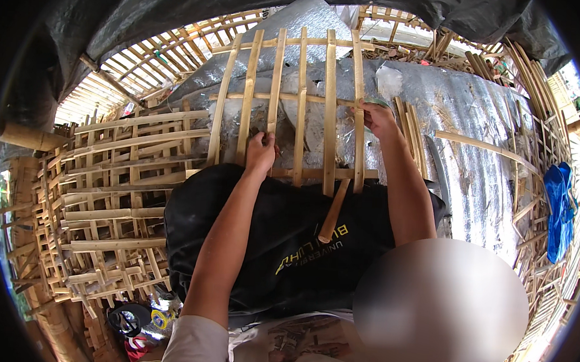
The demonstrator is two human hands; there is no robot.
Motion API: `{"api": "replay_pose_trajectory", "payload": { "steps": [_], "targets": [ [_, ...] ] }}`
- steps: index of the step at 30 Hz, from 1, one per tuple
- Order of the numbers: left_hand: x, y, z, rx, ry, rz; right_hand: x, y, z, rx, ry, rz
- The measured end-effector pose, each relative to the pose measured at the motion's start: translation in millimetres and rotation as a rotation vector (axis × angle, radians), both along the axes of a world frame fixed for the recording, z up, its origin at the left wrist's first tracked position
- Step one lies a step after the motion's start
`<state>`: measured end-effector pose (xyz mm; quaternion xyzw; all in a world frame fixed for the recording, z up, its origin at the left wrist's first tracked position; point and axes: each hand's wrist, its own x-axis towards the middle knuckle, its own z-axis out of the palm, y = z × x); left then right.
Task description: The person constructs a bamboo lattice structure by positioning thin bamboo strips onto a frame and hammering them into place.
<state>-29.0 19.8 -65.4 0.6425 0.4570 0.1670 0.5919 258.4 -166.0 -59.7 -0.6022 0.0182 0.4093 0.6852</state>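
Note:
A bamboo lattice frame [330, 111] of several long slats across thinner crossbars lies before me, its near end over a black cloth [248, 244] on my lap. My right hand [378, 119] is closed at the rightmost slat [357, 145], where it meets the middle crossbar [284, 97]. A greenish edge shows by those fingers. My left hand [261, 154] is pinched beside the third slat from the left [274, 96]; whatever its fingertips hold is too small to make out. A short wooden handle [333, 212] rests on the cloth, its far end partly under the frame.
Bamboo lattice panels [117, 206] are stacked at the left. A silvery sheet [471, 189] covers the surface ahead and right, with loose strips [411, 138] and a long bamboo strip [489, 146] on it. A blue bag [558, 212] hangs far right. Black sheeting [148, 13] hangs overhead.

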Motion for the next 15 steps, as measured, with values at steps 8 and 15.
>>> {"api": "replay_pose_trajectory", "payload": {
  "steps": [8,15],
  "targets": [
    [-1.2,21.6,20.8,0.157,0.119,-0.074,4.0,4.5,-5.3,0.052,0.023,0.024],
    [23.3,157.8,51.9,0.823,0.395,0.106,29.0,-15.4,-19.2,0.017,-0.033,0.084]
  ]
}}
